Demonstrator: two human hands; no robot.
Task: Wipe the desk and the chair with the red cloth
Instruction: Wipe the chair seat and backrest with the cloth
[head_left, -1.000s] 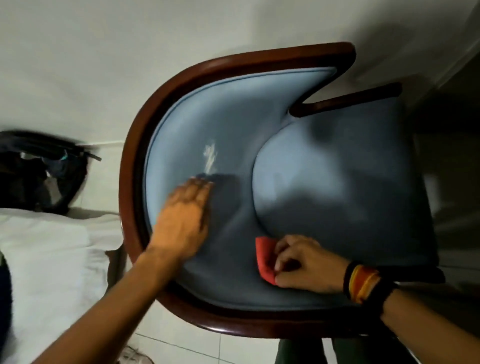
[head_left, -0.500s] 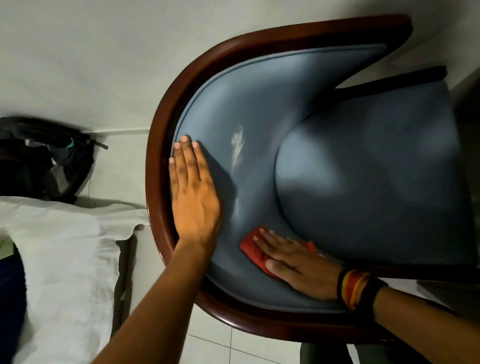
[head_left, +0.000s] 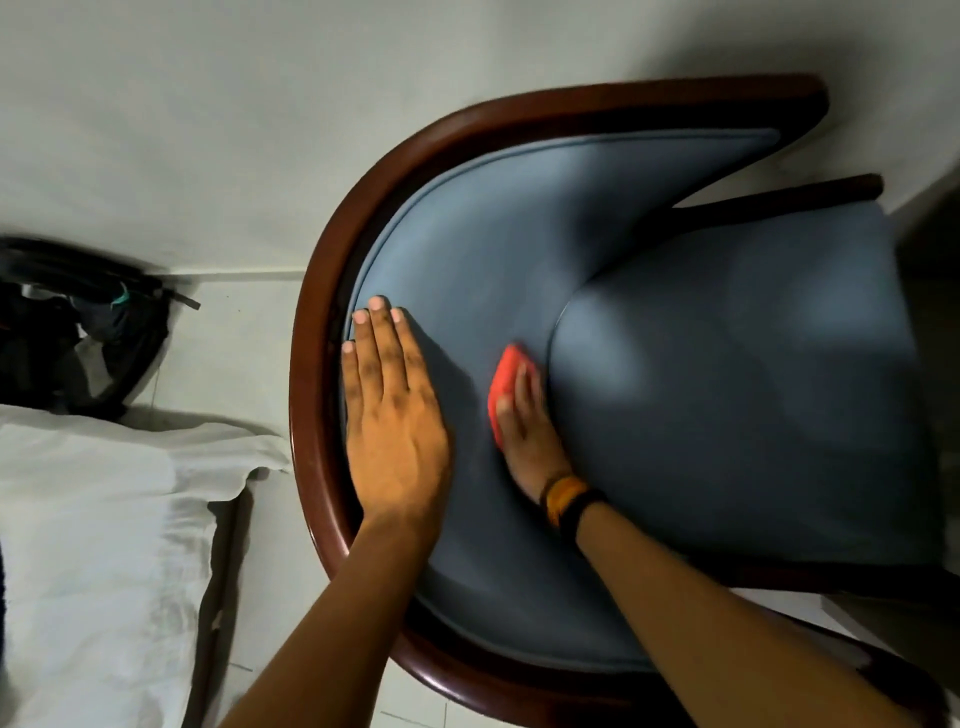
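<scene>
— Against a pale wall, what stands on the tiled floor (head_left: 249, 332)?

— One chair (head_left: 727, 415), blue upholstery inside a curved dark wood frame (head_left: 311, 332). Left of it lies white bedding (head_left: 104, 519), and behind that a black bag (head_left: 78, 338) sits against the wall (head_left: 260, 130).

— Where is the red cloth (head_left: 505, 376)?

— On the padded backrest, just beside the seam where the seat cushion begins. The right hand (head_left: 530, 436) lies flat on top of it, fingers extended and pressing it to the fabric; red shows past the fingertips and along the thumb side. It is a press, not a pinch.

— And the other hand?

— The left hand (head_left: 392, 415) rests palm down on the backrest near the wood rim, fingers straight and close together, gripping nothing.

— What differs from half a second ago?

— The cloth sat lower along the backrest then, with the right hand angled across it; now hand and cloth are farther up the curve. The pale streak on the upholstery that showed then is no longer visible. The left hand is in much the same place.

— Counts?

— Two hands, one cloth, one chair, one bag, and banded wristbands (head_left: 569, 501) on the right wrist, orange and black; how many I cannot tell.
</scene>
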